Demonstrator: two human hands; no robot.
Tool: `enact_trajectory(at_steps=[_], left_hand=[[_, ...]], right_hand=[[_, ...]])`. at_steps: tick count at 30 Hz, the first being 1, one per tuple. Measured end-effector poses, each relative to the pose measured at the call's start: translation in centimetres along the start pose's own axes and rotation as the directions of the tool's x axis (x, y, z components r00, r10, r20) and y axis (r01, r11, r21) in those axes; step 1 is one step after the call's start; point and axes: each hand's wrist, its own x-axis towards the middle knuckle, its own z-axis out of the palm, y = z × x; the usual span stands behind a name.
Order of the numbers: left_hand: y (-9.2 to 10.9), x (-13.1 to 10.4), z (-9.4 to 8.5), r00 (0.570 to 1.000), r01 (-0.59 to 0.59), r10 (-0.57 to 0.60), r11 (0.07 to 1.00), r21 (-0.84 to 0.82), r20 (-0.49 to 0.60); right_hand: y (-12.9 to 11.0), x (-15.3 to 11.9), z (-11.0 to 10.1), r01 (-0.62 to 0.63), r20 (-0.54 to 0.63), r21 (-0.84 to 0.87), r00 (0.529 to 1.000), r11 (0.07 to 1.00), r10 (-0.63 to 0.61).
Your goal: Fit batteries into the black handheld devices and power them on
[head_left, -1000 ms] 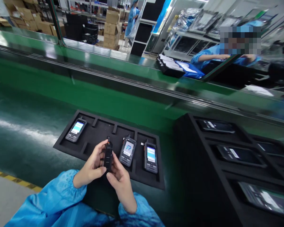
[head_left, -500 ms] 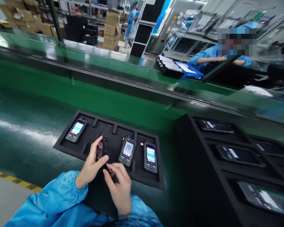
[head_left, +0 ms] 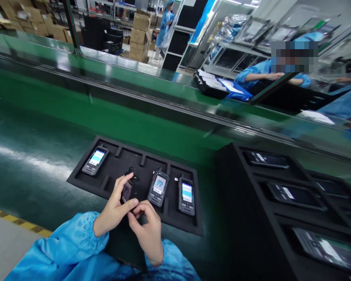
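Observation:
My left hand (head_left: 114,208) grips a black handheld device (head_left: 128,190), tilted on its side over the second slot of a black foam tray (head_left: 111,162). My right hand (head_left: 148,226) touches the device's lower end with its fingertips. Both arms wear blue sleeves. Three more devices lie in the tray with lit screens: one at the far left (head_left: 94,160), one beside my hands (head_left: 158,187) and one at the right end (head_left: 187,194).
The tray lies on a green conveyor belt (head_left: 32,144). A taller black tray stack (head_left: 231,203) holding dark devices stands to the right. Across the line a person in blue (head_left: 269,72) works beside a black stack (head_left: 210,84). Cardboard boxes (head_left: 139,35) stand far back.
The device was upright, edge-on, between both hands a second ago. It is now turned to the left in my left hand and lower, and my right hand has slipped below it.

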Motion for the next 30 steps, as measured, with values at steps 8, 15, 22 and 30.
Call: enact_trajectory(at_steps=[8, 15, 22, 30], left_hand=[[0.8, 0.5, 0.2, 0.995, 0.092, -0.098, 0.953, -0.289, -0.004], [1.3, 0.7, 0.6, 0.981, 0.142, -0.179, 0.92, -0.365, -0.07], [1.0, 0.7, 0.5, 0.983, 0.17, -0.183, 0.936, -0.308, -0.014], [1.0, 0.7, 0.6, 0.978, 0.183, -0.205, 0.914, -0.362, -0.025]], right_hand=[[0.6, 0.4, -0.6, -0.095, 0.018, 0.179, 0.995, 0.979, 0.093], [0.5, -0.6, -0.2, 0.122, -0.021, -0.064, 0.992, 0.99, -0.124], [0.9, -0.8, -0.3, 0.378, 0.01, -0.328, 0.918, 0.866, -0.397], [1.2, -0.4, -0.5, 0.085, -0.063, 0.024, 0.995, 0.996, -0.084]])
